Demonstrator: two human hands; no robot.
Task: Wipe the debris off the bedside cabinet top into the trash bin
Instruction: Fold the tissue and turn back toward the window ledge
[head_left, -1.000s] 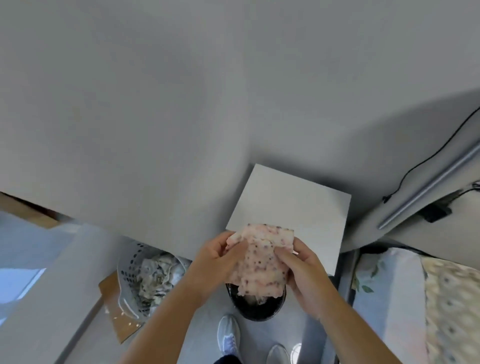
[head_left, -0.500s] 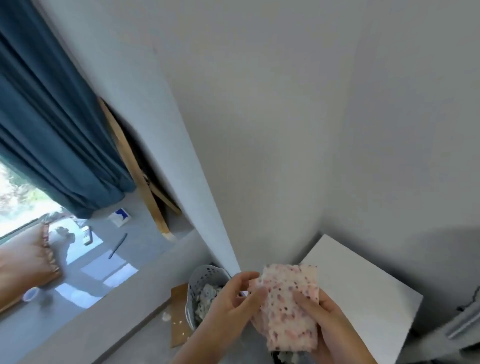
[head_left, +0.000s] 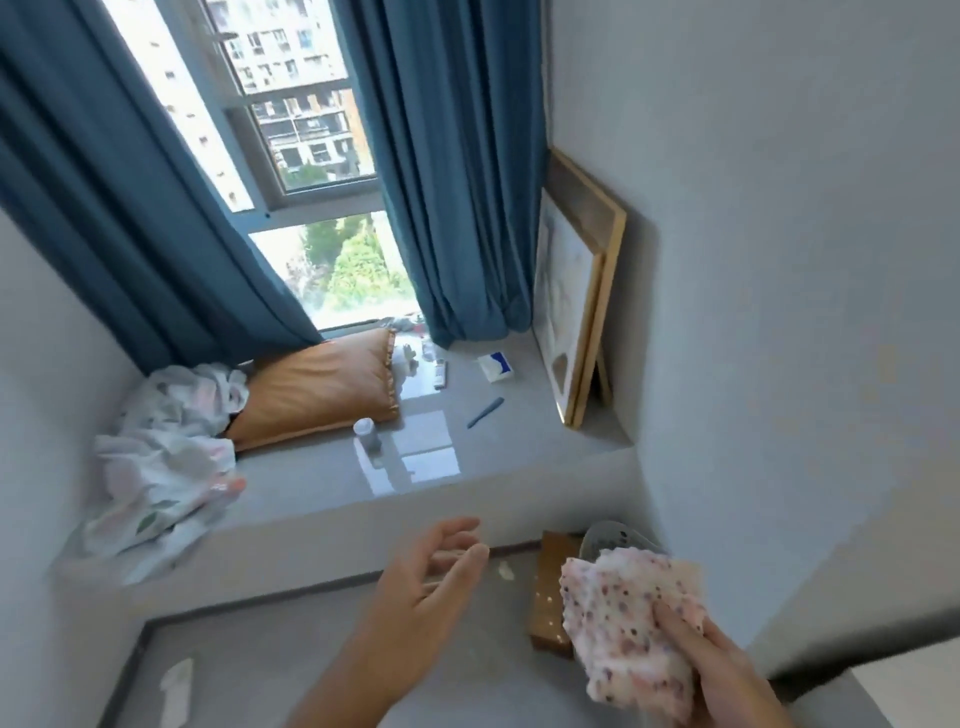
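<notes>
A pink speckled cloth (head_left: 623, 613) hangs bunched in my right hand (head_left: 727, 675) at the lower right, fingers closed over it. My left hand (head_left: 431, 587) is out in front at lower centre, palm open, fingers spread and holding nothing. Just behind the cloth shows the rim of a grey perforated basket (head_left: 602, 535). A white corner of the bedside cabinet top (head_left: 914, 691) peeks in at the bottom right. The black trash bin is out of sight.
A brown cardboard piece (head_left: 550, 592) lies on the floor by the basket. A raised window ledge (head_left: 467, 467) carries an orange pillow (head_left: 317, 395), a crumpled blanket (head_left: 166, 457), a small bottle (head_left: 366, 434) and a pen. Picture frames (head_left: 582, 312) lean on the wall; blue curtains hang behind.
The view has swung left from the cabinet toward the window. My left hand has let go of the cloth and opened; the right hand alone keeps the cloth.
</notes>
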